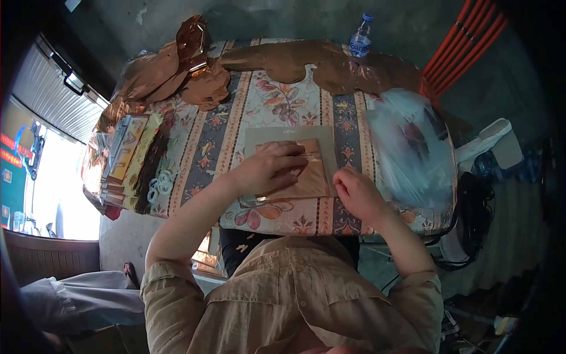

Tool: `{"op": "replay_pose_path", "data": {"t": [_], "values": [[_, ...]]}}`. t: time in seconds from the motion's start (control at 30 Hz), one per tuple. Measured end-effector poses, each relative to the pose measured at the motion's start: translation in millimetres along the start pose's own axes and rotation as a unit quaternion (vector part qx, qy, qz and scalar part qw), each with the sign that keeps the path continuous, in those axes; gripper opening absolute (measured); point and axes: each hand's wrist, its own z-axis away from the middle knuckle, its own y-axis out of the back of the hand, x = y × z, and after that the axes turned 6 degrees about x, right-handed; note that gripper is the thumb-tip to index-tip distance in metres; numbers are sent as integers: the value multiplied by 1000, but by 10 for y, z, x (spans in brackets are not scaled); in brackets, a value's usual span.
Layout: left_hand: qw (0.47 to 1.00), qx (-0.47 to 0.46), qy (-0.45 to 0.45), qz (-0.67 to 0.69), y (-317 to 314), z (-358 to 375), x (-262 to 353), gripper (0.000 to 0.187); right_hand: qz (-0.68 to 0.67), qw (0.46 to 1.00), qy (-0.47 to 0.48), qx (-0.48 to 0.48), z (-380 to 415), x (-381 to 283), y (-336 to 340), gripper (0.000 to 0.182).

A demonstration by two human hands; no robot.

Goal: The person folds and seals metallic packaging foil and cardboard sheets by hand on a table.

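Observation:
My left hand [274,168] lies with its fingers spread over a flat copper-coloured packet [315,171], pressing on its left half. Under the packet is a larger grey-beige flat sheet [259,137], which lies on the patterned tablecloth. My right hand [358,193] is curled, thumb against fingers, by the right edge of the sheet; whether a thin edge is pinched in it is hidden.
A heap of clear plastic bags [410,150] lies at right. Gold printed packets [127,153] are stacked at left beside whitish rings [159,186]. Brown foil sheets [265,59] and a water bottle [360,38] are along the far edge. Another person's leg [88,295] shows lower left.

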Motion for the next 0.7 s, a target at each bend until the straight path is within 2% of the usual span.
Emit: {"op": "replay_pose_path", "data": {"t": [0.1,0.2,0.27,0.4,0.47,0.7], "values": [[1000,-6,22,6,-1,-4,7,45,-26,999,1,18,20,-29,26,10],[1000,-4,18,16,-26,6,-6,46,4,999,12,31,47,-2,20,11],[1000,-7,23,14,-12,-8,6,47,23,999,-20,-20,29,-2,58,15],[1000,-6,20,8,-23,-9,5,46,-5,999,-44,1,-17,-62,72,15],[1000,-4,27,3,-18,-11,24,45,73,997,6,-9,-3,-54,38,12],[1000,2,20,9,-28,1,11,45,102,994,28,-12,48,-39,0,12]]}}
